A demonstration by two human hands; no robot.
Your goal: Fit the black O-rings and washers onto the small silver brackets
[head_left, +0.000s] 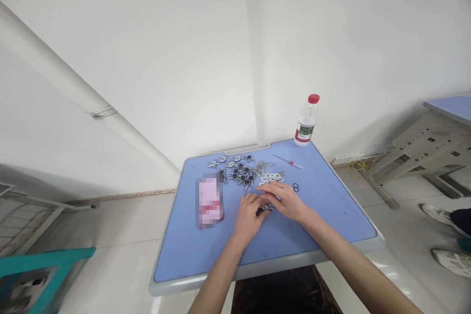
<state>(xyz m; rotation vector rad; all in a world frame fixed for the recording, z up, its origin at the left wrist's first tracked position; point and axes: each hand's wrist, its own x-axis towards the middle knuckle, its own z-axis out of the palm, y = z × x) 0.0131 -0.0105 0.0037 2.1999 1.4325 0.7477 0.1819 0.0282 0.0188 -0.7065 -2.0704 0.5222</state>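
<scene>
Two bare arms reach in from the near edge of the blue surface [206, 255]. The left hand [250, 218] and the right hand [283, 201] sit close together near the middle. Between them is a small metal part [265, 208] with a dark round bit. The left grip is closed on it, with the fingers curled in. The right grip is close over the same spot, but the fingers hide too much, so I cannot tell if it is clamped on too. Small bits like this seem easiest to handle with the fingertips, with both hands low and steady.

Just past the hands lies a messy pile of small metal parts [241, 174], many with dark round middles. To the left of the hands is a pink packet [209, 201], blurred so that it cannot be read. A black number 8 [296, 187] is marked on the surface, just past the right hand. Farther on lies a thin red and clear stick [289, 161].

At the far edge stands a clear bottle [306, 120] with a red cap. Off to the right, on the tile floor [397, 225], are two white shoes [445, 218] and another blue table [452, 107]. Behind it all is a white wall [147, 59].
</scene>
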